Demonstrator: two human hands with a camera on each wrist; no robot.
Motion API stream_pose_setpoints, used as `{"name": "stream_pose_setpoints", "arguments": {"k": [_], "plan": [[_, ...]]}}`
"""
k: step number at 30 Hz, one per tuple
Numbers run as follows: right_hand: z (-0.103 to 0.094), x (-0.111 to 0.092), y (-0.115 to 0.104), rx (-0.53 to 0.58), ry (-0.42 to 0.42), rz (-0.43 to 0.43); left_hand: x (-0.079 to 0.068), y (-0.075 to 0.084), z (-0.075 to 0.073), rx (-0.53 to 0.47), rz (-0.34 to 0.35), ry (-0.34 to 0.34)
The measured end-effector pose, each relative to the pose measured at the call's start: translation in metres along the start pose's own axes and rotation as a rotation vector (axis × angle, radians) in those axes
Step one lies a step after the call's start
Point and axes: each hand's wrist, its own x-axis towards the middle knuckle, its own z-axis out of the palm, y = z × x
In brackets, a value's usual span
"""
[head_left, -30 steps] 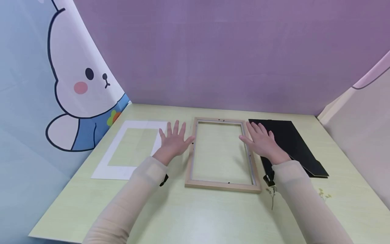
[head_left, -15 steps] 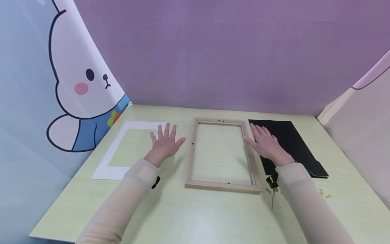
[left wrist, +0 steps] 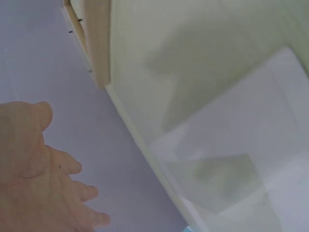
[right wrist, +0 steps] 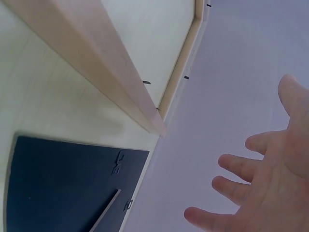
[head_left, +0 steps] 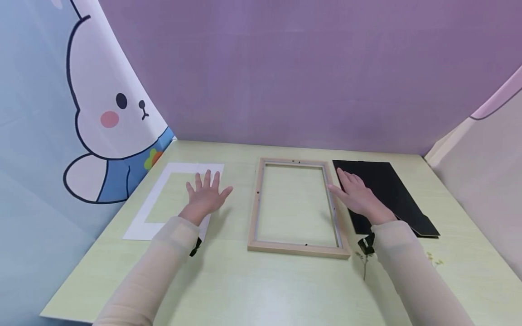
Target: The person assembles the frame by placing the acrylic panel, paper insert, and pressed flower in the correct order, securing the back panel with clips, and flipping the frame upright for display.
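My left hand (head_left: 205,198), fingers spread, hovers over the right part of a white picture mat (head_left: 140,231) lying on the table. A rectangular wooden picture frame (head_left: 281,249) lies at the middle, with small dark tabs along its inner edge. My right hand (head_left: 359,197) is held between the frame's right side and a black backing board (head_left: 379,181), palm down, fingers extended. Both wrist views show the hands raised off the surface, holding nothing. The right wrist view shows metal fittings on the board (right wrist: 58,183).
A dried flower sprig (head_left: 364,267) lies below the board, and a yellowish one (head_left: 434,260) is partly hidden by the right sleeve. A purple cloth (head_left: 293,81) hangs behind the table (head_left: 261,290). A cartoon-printed cloth (head_left: 41,158) hangs at the left.
My left hand has moved left, from beside the frame to over the white mat. My right hand has shifted slightly right and toward me. The objects on the table have stayed put.
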Motion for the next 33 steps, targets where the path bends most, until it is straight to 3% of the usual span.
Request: {"name": "stream_pose_setpoints", "arguments": {"k": [23, 33], "plan": [[0.01, -0.003, 0.01, 0.029, -0.004, -0.01, 0.0, -0.04, 0.012, -0.086, -0.054, -0.046], [0.018, -0.006, 0.014, 0.108, -0.065, 0.027, -0.001, -0.05, 0.02, -0.121, -0.096, -0.081]]}}
